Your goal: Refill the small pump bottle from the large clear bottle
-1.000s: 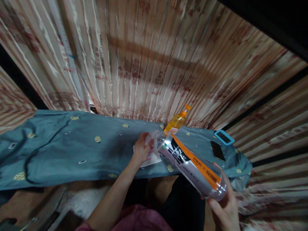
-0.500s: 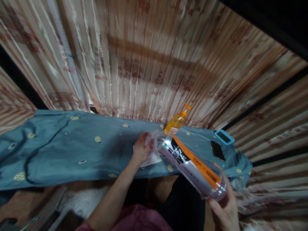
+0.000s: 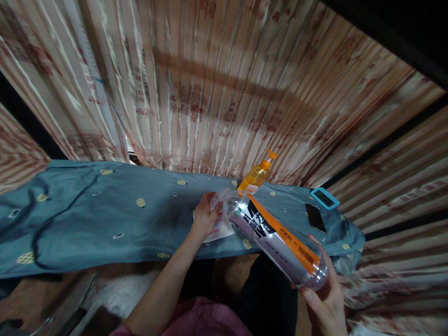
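My right hand (image 3: pixel 325 294) grips the base of a large clear plastic drink bottle (image 3: pixel 276 238) with a silver and orange label. The bottle is tilted, its neck pointing down and left. My left hand (image 3: pixel 206 217) is closed around a small clear plastic bottle (image 3: pixel 219 221) with pink print. The necks of the two bottles meet or overlap; I cannot tell whether they touch. Whether liquid passes between them does not show. Under the small bottle lies a white sheet (image 3: pixel 220 234), partly hidden by my left hand.
An orange pump bottle (image 3: pixel 255 177) stands just behind the bottle necks. On the right lie a dark phone (image 3: pixel 315 218) and a blue-framed digital clock (image 3: pixel 325 198). A blue-green patterned cloth (image 3: pixel 105 210) covers the narrow table. Pleated curtains (image 3: pixel 210 93) hang behind and at the sides.
Both hands and bottles keep nearly the same pose. The whole view has shifted very slightly, with the table appearing a little farther left.
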The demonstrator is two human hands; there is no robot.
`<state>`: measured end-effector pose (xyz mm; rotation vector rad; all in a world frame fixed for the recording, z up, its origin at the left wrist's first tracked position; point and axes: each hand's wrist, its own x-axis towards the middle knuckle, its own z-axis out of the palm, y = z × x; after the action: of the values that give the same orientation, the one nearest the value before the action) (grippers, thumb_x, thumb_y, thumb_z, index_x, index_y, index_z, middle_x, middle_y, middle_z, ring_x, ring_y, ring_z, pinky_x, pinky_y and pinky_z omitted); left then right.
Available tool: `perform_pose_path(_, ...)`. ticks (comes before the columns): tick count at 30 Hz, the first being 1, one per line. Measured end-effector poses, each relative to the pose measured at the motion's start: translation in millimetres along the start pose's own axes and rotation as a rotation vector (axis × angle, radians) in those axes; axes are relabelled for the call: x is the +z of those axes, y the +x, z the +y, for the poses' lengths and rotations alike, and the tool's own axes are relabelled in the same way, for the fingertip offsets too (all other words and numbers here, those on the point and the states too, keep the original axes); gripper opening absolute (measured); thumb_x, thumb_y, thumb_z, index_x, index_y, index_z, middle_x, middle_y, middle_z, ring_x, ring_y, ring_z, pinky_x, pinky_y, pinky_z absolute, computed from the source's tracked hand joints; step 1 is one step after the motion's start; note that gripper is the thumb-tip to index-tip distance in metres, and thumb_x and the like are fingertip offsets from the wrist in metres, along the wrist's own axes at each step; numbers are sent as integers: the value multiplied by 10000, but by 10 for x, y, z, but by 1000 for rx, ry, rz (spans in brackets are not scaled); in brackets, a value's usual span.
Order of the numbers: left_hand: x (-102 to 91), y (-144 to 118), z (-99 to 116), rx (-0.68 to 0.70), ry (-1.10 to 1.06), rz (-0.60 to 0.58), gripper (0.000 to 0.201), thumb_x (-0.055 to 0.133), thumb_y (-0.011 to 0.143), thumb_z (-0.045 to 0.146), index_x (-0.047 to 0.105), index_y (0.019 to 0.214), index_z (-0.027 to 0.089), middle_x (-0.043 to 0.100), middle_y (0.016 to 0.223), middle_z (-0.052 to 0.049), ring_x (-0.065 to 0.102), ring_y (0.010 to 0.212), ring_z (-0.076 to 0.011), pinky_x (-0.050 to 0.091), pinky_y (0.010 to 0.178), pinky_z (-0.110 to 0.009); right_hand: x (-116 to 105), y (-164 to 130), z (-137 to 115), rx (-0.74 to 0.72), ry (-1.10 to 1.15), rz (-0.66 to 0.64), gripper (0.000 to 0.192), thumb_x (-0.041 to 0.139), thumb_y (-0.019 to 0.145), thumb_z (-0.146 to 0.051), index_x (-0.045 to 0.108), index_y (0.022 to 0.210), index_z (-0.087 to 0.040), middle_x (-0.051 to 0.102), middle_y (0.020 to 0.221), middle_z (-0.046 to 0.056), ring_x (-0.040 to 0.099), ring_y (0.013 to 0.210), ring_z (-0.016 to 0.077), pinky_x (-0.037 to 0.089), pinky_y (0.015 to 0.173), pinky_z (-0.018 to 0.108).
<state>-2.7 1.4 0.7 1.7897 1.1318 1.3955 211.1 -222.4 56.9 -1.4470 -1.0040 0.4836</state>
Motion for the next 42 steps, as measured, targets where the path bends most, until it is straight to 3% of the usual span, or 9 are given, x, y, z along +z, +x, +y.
perform_pose_path(7,-1,6,-4,6,1,0,431,455,972,547,663,1113,196,741,1067,-115,723,1029,-282,563,935,-425,34,0,-52,21,47,37,1011,870,681,-608,495,1518,-183,502,1597,166,484,1454,420,408,1153,450)
perform_pose_path(16,-2,7,25,20,-3,5,487,420,971,572,660,1104,170,738,1063,-138,721,1030,-299,559,945,-455,39,-5,-72,27,46,28,1033,883,658,-616,495,1522,-205,501,1598,163,479,1456,425,424,1145,465)
perform_pose_path(24,8,9,2,23,8,8,476,420,971,569,661,1101,179,738,1051,-125,727,1016,-291,568,923,-443,-41,26,70,-42,3,-2,1002,831,716,-635,474,1535,-181,505,1592,174,504,1438,420,458,1105,449)
perform_pose_path(35,22,8,-18,29,8,27,470,436,974,571,668,1108,185,748,1051,-121,730,1017,-286,578,934,-449,23,9,-52,-17,11,11,975,847,710,-617,489,1527,-222,504,1600,147,476,1467,406,434,1141,436)
perform_pose_path(42,32,8,-25,31,3,37,424,453,974,535,661,1096,187,748,1045,-123,725,1001,-286,575,927,-464,-52,35,75,-64,-1,-24,948,840,735,-574,490,1536,-208,526,1581,158,529,1423,408,492,1086,439)
